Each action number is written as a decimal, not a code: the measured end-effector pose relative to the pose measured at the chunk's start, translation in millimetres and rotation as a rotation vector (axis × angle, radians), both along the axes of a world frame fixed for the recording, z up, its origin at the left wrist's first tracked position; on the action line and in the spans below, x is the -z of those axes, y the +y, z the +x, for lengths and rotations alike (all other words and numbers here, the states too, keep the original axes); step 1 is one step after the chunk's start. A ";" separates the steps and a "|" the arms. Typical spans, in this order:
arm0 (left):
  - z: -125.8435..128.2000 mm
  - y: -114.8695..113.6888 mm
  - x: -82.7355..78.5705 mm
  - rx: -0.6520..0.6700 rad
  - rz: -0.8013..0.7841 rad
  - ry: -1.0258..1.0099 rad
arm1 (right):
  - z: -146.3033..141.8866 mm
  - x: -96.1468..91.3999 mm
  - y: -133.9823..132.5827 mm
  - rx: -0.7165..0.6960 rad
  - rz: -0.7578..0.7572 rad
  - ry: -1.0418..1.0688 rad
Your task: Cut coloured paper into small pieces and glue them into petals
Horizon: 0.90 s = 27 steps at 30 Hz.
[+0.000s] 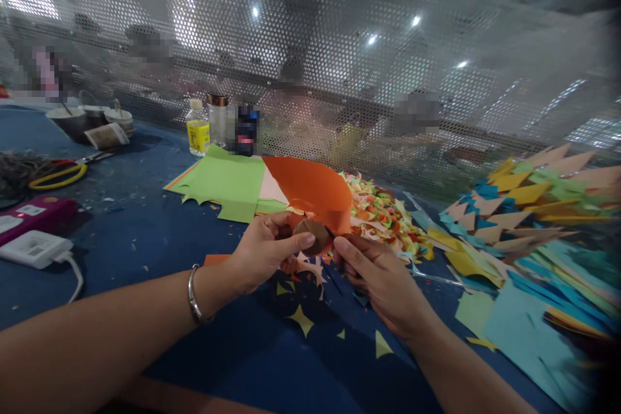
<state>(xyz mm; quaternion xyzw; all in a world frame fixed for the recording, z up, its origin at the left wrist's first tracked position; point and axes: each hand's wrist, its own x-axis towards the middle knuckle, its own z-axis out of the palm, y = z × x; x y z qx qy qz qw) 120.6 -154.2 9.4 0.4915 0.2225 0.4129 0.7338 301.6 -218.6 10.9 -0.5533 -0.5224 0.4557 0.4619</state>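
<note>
My left hand (269,246) is closed, thumb on top, pinching a round brown disc (315,237) together with orange paper (310,184). The paper curls up and away behind the disc. My right hand (366,265) is closed at the disc's right edge on what looks like scissors (330,231); only a thin dark part shows by the thumb and the fingers hide the rest. Under my hands lie pale paper scraps, including a four-pointed yellow-green scrap (301,319).
Behind are green sheets (228,181), a heap of paper scraps (383,213), a yellow-labelled bottle (198,129) and a perforated screen (310,32). Yellow-handled scissors (61,176), a white charger (36,249) and cups (70,124) stand left. Pointed cut papers (514,207) are stacked right.
</note>
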 end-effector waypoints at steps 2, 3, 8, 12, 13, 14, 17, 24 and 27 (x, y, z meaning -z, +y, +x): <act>-0.1 0.5 0.7 0.005 0.014 -0.010 | 1.2 1.3 0.6 0.001 0.004 -0.014; -0.1 1.0 1.5 0.007 0.025 -0.013 | 1.9 2.0 1.1 0.001 0.003 -0.024; -0.3 3.6 4.6 0.000 0.082 0.001 | 4.9 4.0 2.0 0.018 -0.009 -0.064; -0.8 4.0 2.8 0.004 0.125 0.020 | 3.6 1.3 0.7 0.018 -0.031 -0.082; -0.8 3.7 2.0 0.001 0.128 0.023 | 3.1 0.6 0.4 0.018 -0.033 -0.082; -0.9 3.4 1.3 -0.002 0.124 0.024 | 2.6 0.1 0.1 0.021 -0.028 -0.082; -0.7 2.1 -0.7 0.024 0.093 0.022 | 2.1 -0.3 0.1 0.030 -0.016 -0.078; 0.2 2.5 -0.2 0.066 0.070 0.001 | 3.4 -1.2 0.6 0.009 0.011 -0.098; 0.3 3.8 2.2 0.041 0.073 0.034 | 3.5 -1.7 0.0 0.016 0.002 -0.102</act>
